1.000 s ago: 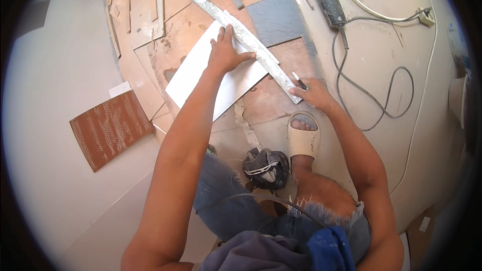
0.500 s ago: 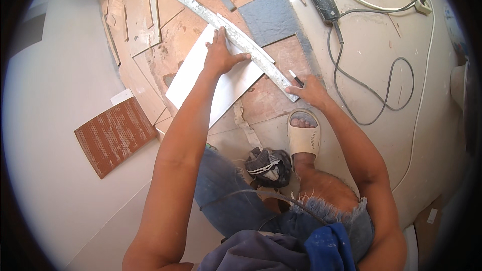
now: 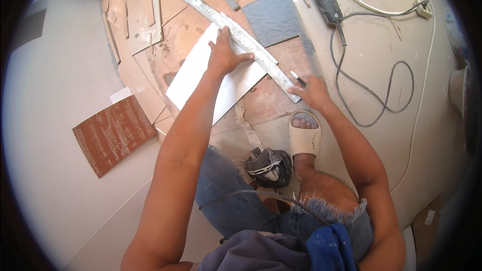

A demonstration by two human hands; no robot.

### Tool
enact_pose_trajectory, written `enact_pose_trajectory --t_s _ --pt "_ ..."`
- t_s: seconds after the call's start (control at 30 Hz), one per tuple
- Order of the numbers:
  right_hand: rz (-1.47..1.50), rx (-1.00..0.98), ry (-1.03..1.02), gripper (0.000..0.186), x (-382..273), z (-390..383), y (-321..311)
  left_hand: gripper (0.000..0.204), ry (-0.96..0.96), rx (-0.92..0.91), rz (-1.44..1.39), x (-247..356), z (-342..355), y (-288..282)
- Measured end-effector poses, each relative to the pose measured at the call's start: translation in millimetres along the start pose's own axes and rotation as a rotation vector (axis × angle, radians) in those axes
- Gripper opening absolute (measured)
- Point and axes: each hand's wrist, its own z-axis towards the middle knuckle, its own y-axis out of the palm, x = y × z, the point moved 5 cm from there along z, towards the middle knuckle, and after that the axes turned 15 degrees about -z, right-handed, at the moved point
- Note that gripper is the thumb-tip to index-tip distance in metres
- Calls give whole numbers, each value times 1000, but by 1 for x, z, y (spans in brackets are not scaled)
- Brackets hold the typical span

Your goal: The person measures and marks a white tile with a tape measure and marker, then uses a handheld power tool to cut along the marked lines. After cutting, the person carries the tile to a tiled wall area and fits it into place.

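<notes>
A white tile (image 3: pixel 191 73) lies on the dusty work surface with a long, worn, whitish metal straightedge (image 3: pixel 266 62) slanting across its far edge. My left hand (image 3: pixel 224 56) rests on the tile with fingers and thumb spread, their tips against the straightedge. At the straightedge's near right end, my right hand (image 3: pixel 315 93) has its thumb on the bar. A slim black marker (image 3: pixel 299 80) with a white end sticks up out of that hand's curled fingers. Part of the tile is hidden under my left forearm.
Beyond the straightedge lies a grey tile (image 3: pixel 272 17). A blue-and-black power tool (image 3: pixel 322 0) with a looping cord is at the far right. A brown tile (image 3: pixel 114 135) lies at left; several cut strips (image 3: pixel 155 10) lie farther off. A dark bundle (image 3: pixel 268 167) sits by my sandal (image 3: pixel 305 138).
The view has shifted very slightly. Both hands, the straightedge and the white tile keep the same places relative to one another.
</notes>
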Motion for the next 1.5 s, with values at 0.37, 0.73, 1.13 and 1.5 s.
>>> enact_pose_trajectory --t_s 0.37,0.73,1.13,1.5 --pt "-4 -25 21 47 -1 1 -1 131 -13 -29 33 2 -1 1" --pt "7 98 -54 44 2 1 -6 131 5 -26 42 1 1 3" --pt "466 631 -398 35 -83 72 -104 133 -91 -24 -24 1 0 -1" --pt "8 464 -300 39 -104 57 -82 131 -80 -9 12 0 -2 0"
